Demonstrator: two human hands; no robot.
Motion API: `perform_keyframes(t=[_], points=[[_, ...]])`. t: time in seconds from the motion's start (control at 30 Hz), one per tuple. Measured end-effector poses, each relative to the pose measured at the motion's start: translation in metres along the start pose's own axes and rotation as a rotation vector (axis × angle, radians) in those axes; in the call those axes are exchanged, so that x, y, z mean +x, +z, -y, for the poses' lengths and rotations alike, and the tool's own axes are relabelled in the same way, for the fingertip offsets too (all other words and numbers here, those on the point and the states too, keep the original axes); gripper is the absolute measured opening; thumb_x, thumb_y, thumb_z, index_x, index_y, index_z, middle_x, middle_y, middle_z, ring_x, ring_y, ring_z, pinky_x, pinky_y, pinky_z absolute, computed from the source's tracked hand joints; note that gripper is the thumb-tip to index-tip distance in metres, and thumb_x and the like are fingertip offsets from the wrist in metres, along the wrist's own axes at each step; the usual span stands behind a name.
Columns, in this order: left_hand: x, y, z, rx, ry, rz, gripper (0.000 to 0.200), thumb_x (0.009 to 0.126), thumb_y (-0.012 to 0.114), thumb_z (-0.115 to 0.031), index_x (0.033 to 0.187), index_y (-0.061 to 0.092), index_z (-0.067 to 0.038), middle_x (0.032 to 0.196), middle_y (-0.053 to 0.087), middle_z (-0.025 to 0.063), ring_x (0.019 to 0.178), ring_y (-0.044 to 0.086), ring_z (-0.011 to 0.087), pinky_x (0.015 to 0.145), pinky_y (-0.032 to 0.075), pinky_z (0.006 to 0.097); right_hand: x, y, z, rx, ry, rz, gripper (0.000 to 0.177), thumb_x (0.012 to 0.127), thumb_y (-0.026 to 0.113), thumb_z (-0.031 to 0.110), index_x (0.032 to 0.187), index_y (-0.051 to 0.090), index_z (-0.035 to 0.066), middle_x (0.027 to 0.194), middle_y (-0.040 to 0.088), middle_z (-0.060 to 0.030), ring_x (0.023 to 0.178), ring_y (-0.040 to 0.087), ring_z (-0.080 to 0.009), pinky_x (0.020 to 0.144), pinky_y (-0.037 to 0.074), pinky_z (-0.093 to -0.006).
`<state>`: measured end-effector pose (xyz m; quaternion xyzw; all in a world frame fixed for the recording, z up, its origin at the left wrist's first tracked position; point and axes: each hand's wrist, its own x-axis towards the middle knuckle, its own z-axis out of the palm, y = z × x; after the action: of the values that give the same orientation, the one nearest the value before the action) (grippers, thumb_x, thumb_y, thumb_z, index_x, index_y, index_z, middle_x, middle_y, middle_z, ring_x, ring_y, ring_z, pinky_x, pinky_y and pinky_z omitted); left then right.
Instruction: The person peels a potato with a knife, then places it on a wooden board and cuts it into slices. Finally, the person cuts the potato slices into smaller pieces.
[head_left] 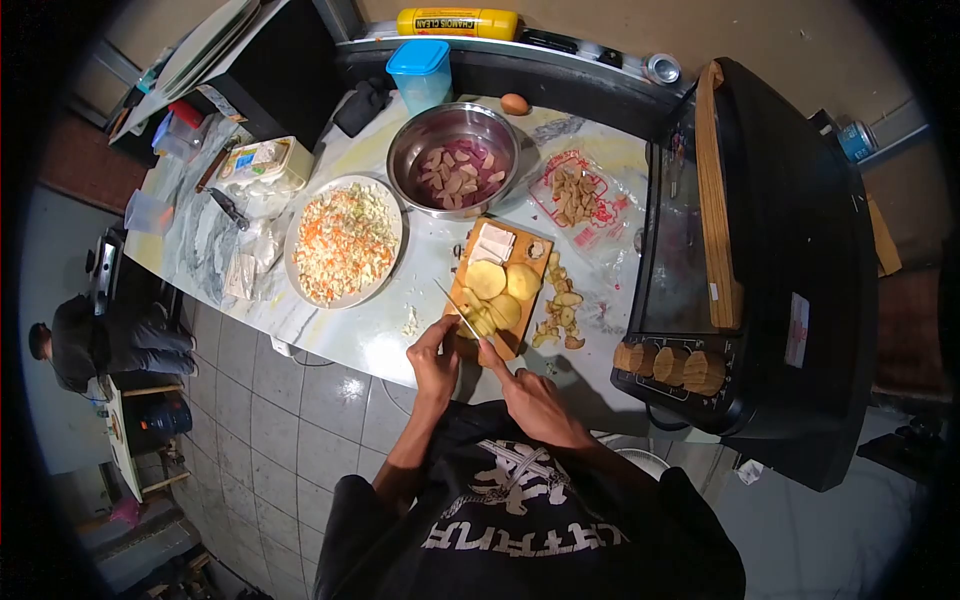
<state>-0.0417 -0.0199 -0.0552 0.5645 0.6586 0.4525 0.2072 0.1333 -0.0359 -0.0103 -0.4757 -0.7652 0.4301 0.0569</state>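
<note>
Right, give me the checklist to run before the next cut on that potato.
1. Knife held in the right hand: ok.
2. Left hand clear of the blade: cannot tell; its fingers sit right beside it.
3. Potato piece lying on the wooden cutting board: ok.
4. Board fully on the countertop: ok, though close to the near edge.
5. Free room on the board: not ok; peeled potato halves crowd it.
6. Potato peels off the board: ok.
</note>
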Motion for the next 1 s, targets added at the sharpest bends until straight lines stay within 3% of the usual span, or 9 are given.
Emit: perform_keyframes(t=[0.3, 0.37, 0.47, 0.9, 0.97, 1.0], points=[[0.000, 0.000, -0.001, 0.004, -0.010, 0.005, 0.032, 0.071, 0.061, 0.017, 0.099, 0.066, 0.003, 0.094, 0.070, 0.0158, 0.088, 0.070, 0.0225, 0.077, 0.053, 0.0298, 0.009, 0.002, -0.002, -0.020, -0.028, -0.030, 0.085, 0.080, 0.047, -0.008, 0.151, 0.009, 0.017, 0.069, 0.059, -0.0267, 0.069, 0.064, -0.0439, 0.062, 0.050, -0.0501], [0.000, 0.001, -0.001, 0.012, 0.001, 0.005, 0.032, 0.071, 0.061, 0.017, 0.099, 0.066, 0.003, 0.094, 0.070, 0.0162, 0.088, 0.070, 0.0226, 0.077, 0.053, 0.0299, 0.010, 0.005, -0.004, -0.034, -0.051, -0.091, 0.084, 0.077, 0.047, -0.007, 0.151, 0.014, 0.015, 0.061, 0.057, -0.0223, 0.058, 0.060, -0.0392, 0.057, 0.048, -0.0469], [0.000, 0.003, 0.001, 0.014, -0.018, -0.014, 0.031, 0.071, 0.061, 0.017, 0.099, 0.066, 0.003, 0.094, 0.070, 0.0163, 0.087, 0.070, 0.0230, 0.077, 0.053, 0.0306, 0.009, 0.003, -0.003, -0.053, -0.052, -0.097, 0.084, 0.078, 0.047, -0.007, 0.151, 0.014, 0.016, 0.060, 0.056, -0.0221, 0.057, 0.059, -0.0391, 0.057, 0.047, -0.0466], [0.004, 0.004, 0.008, -0.012, -0.054, 0.079, 0.037, 0.065, 0.060, 0.016, 0.100, 0.061, 0.001, 0.092, 0.067, 0.0158, 0.088, 0.068, 0.0277, 0.078, 0.051, 0.0336, 0.004, 0.008, -0.009, 0.027, -0.094, -0.154, 0.081, 0.081, 0.047, -0.006, 0.151, 0.014, 0.019, 0.067, 0.057, -0.0240, 0.061, 0.059, -0.0399, 0.060, 0.047, -0.0479], [0.002, 0.005, 0.010, 0.006, -0.046, 0.079, 0.039, 0.064, 0.060, 0.016, 0.100, 0.061, 0.001, 0.093, 0.067, 0.0159, 0.089, 0.068, 0.0282, 0.079, 0.051, 0.0340, 0.003, 0.002, -0.005, 0.017, -0.021, -0.002, 0.087, 0.079, 0.044, -0.011, 0.152, 0.007, 0.018, 0.110, 0.063, -0.0241, 0.078, 0.064, -0.0432, 0.073, 0.052, -0.0487], [0.002, 0.005, 0.010, 0.003, -0.046, 0.079, 0.039, 0.064, 0.060, 0.016, 0.100, 0.061, 0.001, 0.094, 0.068, 0.0162, 0.090, 0.068, 0.0284, 0.079, 0.051, 0.0340, 0.002, 0.000, -0.004, 0.017, -0.019, 0.000, 0.087, 0.079, 0.044, -0.011, 0.152, 0.007, 0.018, 0.110, 0.063, -0.0241, 0.078, 0.064, -0.0432, 0.073, 0.052, -0.0487]])
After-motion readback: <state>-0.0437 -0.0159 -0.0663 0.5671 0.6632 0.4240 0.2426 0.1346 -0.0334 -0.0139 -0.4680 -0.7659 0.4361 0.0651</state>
